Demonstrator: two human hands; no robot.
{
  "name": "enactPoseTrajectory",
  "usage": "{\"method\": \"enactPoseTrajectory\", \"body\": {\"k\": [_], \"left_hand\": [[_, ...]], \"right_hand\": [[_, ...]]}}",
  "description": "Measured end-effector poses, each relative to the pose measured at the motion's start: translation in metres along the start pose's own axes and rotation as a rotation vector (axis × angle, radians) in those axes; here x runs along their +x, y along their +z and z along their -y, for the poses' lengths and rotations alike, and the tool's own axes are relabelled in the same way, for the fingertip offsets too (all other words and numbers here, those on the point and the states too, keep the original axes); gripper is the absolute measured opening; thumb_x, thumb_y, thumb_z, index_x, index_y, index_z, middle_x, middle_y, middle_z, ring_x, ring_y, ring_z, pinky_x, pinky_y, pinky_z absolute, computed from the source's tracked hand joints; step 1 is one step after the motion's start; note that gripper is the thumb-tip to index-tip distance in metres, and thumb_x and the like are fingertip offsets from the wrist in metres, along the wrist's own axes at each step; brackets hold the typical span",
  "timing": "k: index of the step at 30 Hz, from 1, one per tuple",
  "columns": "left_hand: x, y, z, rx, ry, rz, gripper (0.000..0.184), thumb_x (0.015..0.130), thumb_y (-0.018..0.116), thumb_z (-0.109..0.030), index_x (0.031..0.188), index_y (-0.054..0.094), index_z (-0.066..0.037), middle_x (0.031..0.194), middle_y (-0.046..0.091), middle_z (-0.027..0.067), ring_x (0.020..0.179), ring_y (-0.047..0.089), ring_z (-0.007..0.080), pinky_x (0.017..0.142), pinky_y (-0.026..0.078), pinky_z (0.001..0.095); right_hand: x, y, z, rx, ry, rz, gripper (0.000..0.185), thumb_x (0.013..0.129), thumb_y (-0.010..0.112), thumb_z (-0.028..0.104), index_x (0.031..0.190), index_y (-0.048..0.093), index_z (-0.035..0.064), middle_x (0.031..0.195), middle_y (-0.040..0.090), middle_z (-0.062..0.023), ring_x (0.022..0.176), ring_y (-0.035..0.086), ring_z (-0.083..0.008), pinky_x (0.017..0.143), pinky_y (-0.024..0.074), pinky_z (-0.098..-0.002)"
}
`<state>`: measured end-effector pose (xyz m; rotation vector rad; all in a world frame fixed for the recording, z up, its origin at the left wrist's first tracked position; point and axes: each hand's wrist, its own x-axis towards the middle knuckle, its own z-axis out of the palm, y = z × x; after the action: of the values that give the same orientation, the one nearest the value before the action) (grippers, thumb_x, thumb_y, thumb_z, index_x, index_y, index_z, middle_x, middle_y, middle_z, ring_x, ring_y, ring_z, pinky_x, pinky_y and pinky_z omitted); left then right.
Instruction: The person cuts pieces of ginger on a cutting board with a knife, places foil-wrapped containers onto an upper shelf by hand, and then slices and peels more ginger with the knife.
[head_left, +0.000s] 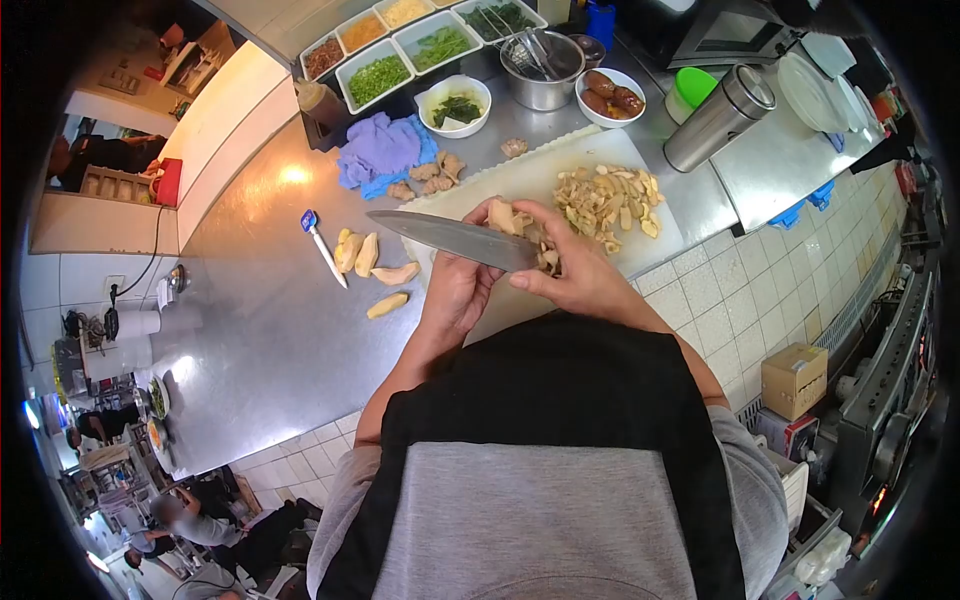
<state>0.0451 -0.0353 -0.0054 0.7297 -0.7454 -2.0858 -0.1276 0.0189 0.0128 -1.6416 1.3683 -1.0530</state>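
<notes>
Over the cutting board (510, 180), my right hand (585, 270) is closed on a large kitchen knife (455, 238); its handle is hidden in the hand. The blade points left, across my left hand. Partly behind the blade, my left hand (462, 288) is closed on a piece of ginger (505, 215), which right-hand fingers also touch. Pale scraps (548, 260) show by the knife's heel. A heap of ginger pieces or peelings (610, 200) lies on the board. Several peeled ginger pieces (366, 255) rest left of it, and unpeeled ginger (436, 177) lies near its upper left corner.
A white tool with a blue end (323, 248) lies on the steel counter (260, 330). Purple cloth (380, 148), a bowl of greens (455, 107), a metal pot (541, 72), a bowl of brown items (610, 98) and a steel flask (720, 118) stand behind.
</notes>
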Motion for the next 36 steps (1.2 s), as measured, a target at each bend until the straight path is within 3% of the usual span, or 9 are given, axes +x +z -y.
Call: {"method": "enactPoseTrajectory", "body": {"k": [4, 9, 13, 14, 17, 21, 27, 30, 36], "left_hand": [[-0.008, 0.008, 0.002, 0.063, -0.026, -0.048, 0.044, 0.095, 0.049, -0.007, 0.136, 0.038, -0.002, 0.121, 0.055, 0.007, 0.105, 0.058, 0.0154, 0.086, 0.051, 0.0293], [-0.007, 0.001, 0.011, 0.314, -0.124, 0.007, 0.045, 0.095, 0.048, -0.006, 0.138, 0.036, -0.004, 0.124, 0.053, 0.0074, 0.107, 0.057, 0.0155, 0.087, 0.05, 0.0296], [-0.006, 0.01, 0.012, 0.016, -0.145, 0.135, 0.045, 0.095, 0.047, -0.008, 0.139, 0.035, -0.002, 0.119, 0.056, 0.0096, 0.103, 0.059, 0.0182, 0.087, 0.051, 0.0325], [-0.003, 0.01, 0.004, -0.018, -0.143, 0.136, 0.045, 0.095, 0.047, -0.008, 0.138, 0.035, -0.002, 0.118, 0.057, 0.0104, 0.102, 0.06, 0.0189, 0.087, 0.052, 0.0333], [0.003, -0.003, -0.001, -0.071, -0.116, 0.116, 0.041, 0.096, 0.047, -0.008, 0.135, 0.039, 0.001, 0.117, 0.059, 0.0122, 0.101, 0.062, 0.0209, 0.087, 0.053, 0.0338], [0.002, -0.006, 0.002, -0.082, -0.081, 0.078, 0.039, 0.095, 0.048, -0.008, 0.132, 0.042, 0.003, 0.116, 0.059, 0.0108, 0.1, 0.062, 0.0198, 0.087, 0.053, 0.0318], [-0.008, 0.0, 0.006, 0.065, -0.149, 0.125, 0.035, 0.094, 0.05, -0.007, 0.127, 0.047, 0.002, 0.115, 0.06, 0.0105, 0.097, 0.062, 0.0196, 0.081, 0.053, 0.0307], [-0.01, 0.01, 0.0, 0.072, -0.137, 0.151, 0.037, 0.093, 0.052, -0.006, 0.129, 0.046, 0.0, 0.116, 0.059, 0.0086, 0.1, 0.06, 0.0179, 0.085, 0.05, 0.0312], [-0.003, -0.005, 0.001, 0.077, -0.027, 0.081, 0.038, 0.092, 0.054, -0.005, 0.129, 0.047, 0.0, 0.112, 0.059, 0.006, 0.097, 0.058, 0.0135, 0.085, 0.047, 0.0291]], "right_hand": [[0.006, 0.002, -0.006, 0.004, 0.093, 0.004, 0.066, 0.08, 0.069, 0.043, 0.128, 0.038, 0.0095, 0.082, 0.062, -0.0211, 0.067, 0.063, -0.0322, 0.064, 0.049, -0.0399], [0.016, 0.001, -0.018, 0.161, 0.271, -0.055, 0.057, 0.086, 0.062, 0.044, 0.122, 0.038, 0.0069, 0.074, 0.061, -0.0162, 0.058, 0.061, -0.0235, 0.055, 0.0479, -0.0356], [0.023, -0.016, -0.026, 0.431, 0.399, -0.082, 0.05, 0.091, 0.056, 0.043, 0.119, 0.04, 0.0051, 0.073, 0.06, -0.0121, 0.054, 0.058, -0.0173, 0.049, 0.0466, -0.0305], [0.019, -0.018, -0.022, 0.412, 0.421, -0.086, 0.05, 0.091, 0.057, 0.04, 0.122, 0.041, 0.0052, 0.079, 0.062, -0.0142, 0.061, 0.062, -0.0202, 0.057, 0.0499, -0.0332], [0.006, -0.003, -0.029, 0.108, -0.014, -0.177, 0.057, 0.088, 0.061, 0.039, 0.129, 0.04, 0.0056, 0.086, 0.064, -0.0173, 0.071, 0.065, -0.0241, 0.066, 0.051, -0.0367], [-0.003, -0.003, -0.005, -0.005, 0.117, -0.004, 0.065, 0.084, 0.065, 0.04, 0.133, 0.037, 0.0062, 0.091, 0.064, -0.0207, 0.078, 0.065, -0.0328, 0.071, 0.0497, -0.0397], [0.004, 0.005, -0.018, 0.147, 0.079, -0.104, 0.06, 0.085, 0.065, 0.038, 0.128, 0.038, 0.0054, 0.087, 0.062, -0.0215, 0.078, 0.065, -0.0325, 0.069, 0.0496, -0.0383], [0.009, -0.007, -0.009, 0.325, 0.336, -0.103, 0.056, 0.086, 0.064, 0.037, 0.126, 0.04, 0.0061, 0.086, 0.062, -0.0216, 0.078, 0.066, -0.0312, 0.069, 0.0498, -0.0377], [-0.005, -0.006, -0.007, 0.018, 0.053, 0.017, 0.068, 0.084, 0.065, 0.043, 0.135, 0.037, 0.0095, 0.088, 0.063, -0.0225, 0.076, 0.066, -0.0312, 0.07, 0.0504, -0.0385]]}}
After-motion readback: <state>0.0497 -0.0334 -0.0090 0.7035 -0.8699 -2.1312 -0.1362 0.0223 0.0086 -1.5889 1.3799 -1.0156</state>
